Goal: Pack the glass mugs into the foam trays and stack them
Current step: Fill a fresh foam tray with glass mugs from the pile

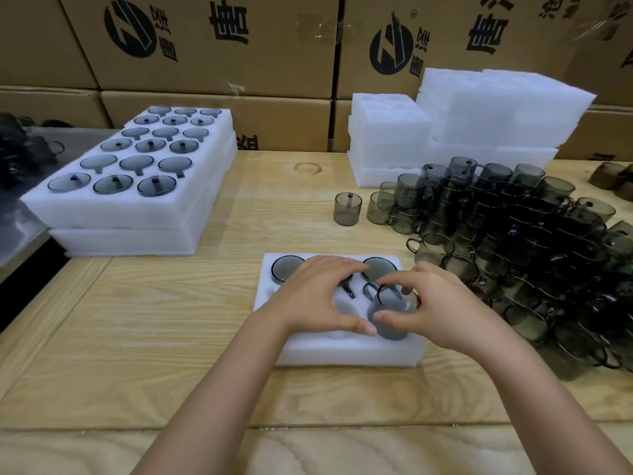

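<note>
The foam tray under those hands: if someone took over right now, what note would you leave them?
Right hand: gripping a smoky glass mug, partly down in a near-right pocket of the front foam tray.
Left hand: resting on that tray, thumb against the mug.
Done: back row mugs seated; filled trays stacked at left.
Left: seat this mug, fill the empty pockets, add the tray to the stack. Loose mugs wait at right, empty foam behind them.

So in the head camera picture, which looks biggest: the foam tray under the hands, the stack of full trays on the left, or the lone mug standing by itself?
1. Stack of full trays, biggest.
2. Foam tray under the hands.
3. Lone mug, clearly smallest.
The nearer tray sits closer to the camera, yet looks smaller.
</note>
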A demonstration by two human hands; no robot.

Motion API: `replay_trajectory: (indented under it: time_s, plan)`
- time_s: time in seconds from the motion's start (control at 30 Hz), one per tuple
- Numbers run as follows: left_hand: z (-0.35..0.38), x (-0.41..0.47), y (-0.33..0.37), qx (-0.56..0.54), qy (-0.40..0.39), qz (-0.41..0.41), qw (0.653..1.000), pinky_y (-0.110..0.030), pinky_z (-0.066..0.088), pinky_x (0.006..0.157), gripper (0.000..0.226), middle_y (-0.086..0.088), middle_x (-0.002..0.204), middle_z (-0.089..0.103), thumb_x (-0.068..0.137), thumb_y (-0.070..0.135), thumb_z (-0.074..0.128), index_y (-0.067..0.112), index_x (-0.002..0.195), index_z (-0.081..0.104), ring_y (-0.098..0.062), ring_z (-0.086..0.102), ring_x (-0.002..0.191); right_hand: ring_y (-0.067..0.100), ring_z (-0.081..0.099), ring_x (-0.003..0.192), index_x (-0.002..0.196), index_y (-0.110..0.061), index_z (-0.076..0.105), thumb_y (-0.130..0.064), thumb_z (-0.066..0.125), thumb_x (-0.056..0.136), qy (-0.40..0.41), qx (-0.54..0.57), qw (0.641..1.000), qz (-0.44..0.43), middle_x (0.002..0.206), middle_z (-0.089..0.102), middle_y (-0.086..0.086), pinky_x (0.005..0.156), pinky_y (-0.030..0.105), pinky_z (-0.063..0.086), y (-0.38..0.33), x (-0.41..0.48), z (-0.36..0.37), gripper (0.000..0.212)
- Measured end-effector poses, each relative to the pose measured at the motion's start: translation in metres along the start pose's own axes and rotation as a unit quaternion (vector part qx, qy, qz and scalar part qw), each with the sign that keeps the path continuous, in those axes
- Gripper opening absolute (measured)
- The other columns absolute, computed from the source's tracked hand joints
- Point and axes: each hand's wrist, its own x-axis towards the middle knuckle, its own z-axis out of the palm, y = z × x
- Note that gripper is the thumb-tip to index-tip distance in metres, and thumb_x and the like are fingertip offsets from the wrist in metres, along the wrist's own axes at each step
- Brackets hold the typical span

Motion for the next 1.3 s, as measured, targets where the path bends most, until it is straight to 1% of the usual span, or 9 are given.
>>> replay_trajectory:
  time_s: [0.13,0.27,0.4,0.5,0.53,0.6,0.97,1.13,1.3]
  plan:
    - [-0.002,0.0,0.004,-0.016,-0.001,-0.012,1.0,-0.032,0.028,0.109,0.085,0.012,0.134,0.054,0.069,0.077,0.046,0.025,0.136,0.049,-0.006,0.043,0.126,0.016,0.048,0.104,0.127,-0.042,0.05,-0.06,0.066,0.072,-0.022,-0.063,0.998,0.003,0.097,0.037,-0.009,0.083,0.03,0.042,-0.006,0.001,0.009,0.06]
    - [-0.007,0.0,0.018,-0.132,0.06,-0.04,0.989,-0.039,0.034,0.107,0.059,0.004,0.133,0.055,0.09,0.054,0.037,0.018,0.135,0.051,-0.013,0.047,0.124,0.008,0.043,0.097,0.124,-0.042,0.052,-0.067,0.057,0.071,-0.043,-0.005,0.999,-0.018,0.093,0.04,-0.018,0.081,0.025,0.037,-0.001,0.003,0.004,0.059]
    - [-0.007,0.008,0.051,-0.106,0.122,0.041,0.986,-0.032,0.018,0.115,0.06,0.004,0.144,0.046,0.091,0.054,0.03,0.02,0.136,0.051,-0.006,0.035,0.134,0.017,0.048,0.118,0.125,-0.019,0.056,-0.025,0.047,0.093,0.053,0.067,0.989,-0.12,0.126,0.054,-0.002,0.098,0.035,0.04,-0.01,0.014,0.009,0.033]
    - [0.004,0.016,0.066,-0.004,0.026,0.083,0.996,-0.035,-0.001,0.118,0.057,0.005,0.153,0.034,0.094,0.056,0.032,0.025,0.141,0.045,-0.008,0.021,0.143,0.023,0.009,0.144,0.15,-0.02,0.015,-0.021,0.038,0.095,0.013,-0.101,0.983,-0.156,0.159,0.002,0.005,0.118,0.04,0.0,-0.013,0.018,0.034,0.06]
    - [0.011,0.017,0.066,0.036,-0.014,0.081,0.996,-0.038,-0.005,0.118,0.054,0.004,0.155,0.03,0.097,0.053,0.033,0.026,0.143,0.042,-0.009,0.015,0.145,0.018,-0.017,0.143,0.148,-0.025,-0.011,-0.029,0.03,0.098,-0.011,-0.156,0.977,-0.143,0.151,-0.032,-0.002,0.113,0.035,-0.021,-0.01,0.019,0.042,0.066]
    - [0.022,0.019,0.06,0.074,-0.065,0.061,0.993,-0.042,-0.007,0.117,0.049,0.006,0.157,0.025,0.101,0.048,0.033,0.028,0.144,0.04,-0.008,0.005,0.147,0.02,-0.035,0.135,0.134,-0.025,-0.033,-0.035,0.022,0.099,-0.06,-0.218,0.967,-0.118,0.129,-0.051,-0.004,0.111,0.04,-0.023,-0.006,0.021,0.051,0.066]
    - [0.03,0.016,0.06,0.141,0.012,0.025,0.99,-0.038,0.001,0.116,0.051,0.004,0.151,0.038,0.099,0.05,0.03,0.025,0.138,0.049,-0.013,0.019,0.144,0.024,-0.024,0.142,0.13,-0.029,-0.039,-0.044,0.029,0.095,-0.065,-0.281,0.952,-0.107,0.149,-0.036,-0.001,0.116,0.048,-0.01,0.002,0.031,0.057,0.078]
    - [0.041,-0.006,0.067,0.207,0.158,-0.059,0.964,-0.042,0.042,0.102,0.06,-0.009,0.125,0.064,0.092,0.044,0.025,0.011,0.12,0.066,-0.027,0.057,0.118,0.017,-0.021,0.143,0.146,-0.039,-0.015,-0.049,0.031,0.095,-0.035,-0.222,0.973,-0.059,0.154,-0.025,-0.015,0.114,0.049,-0.007,0.005,0.042,0.059,0.07]
    - [0.043,-0.005,0.052,0.208,0.193,-0.064,0.957,-0.038,0.052,0.084,0.062,-0.011,0.127,0.063,0.09,0.049,0.029,0.011,0.126,0.062,-0.029,0.064,0.106,0.014,0.0,0.146,0.148,-0.035,0.013,-0.047,0.029,0.096,0.03,-0.146,0.989,-0.027,0.158,0.007,-0.008,0.115,0.042,0.0,-0.004,0.05,0.056,0.056]
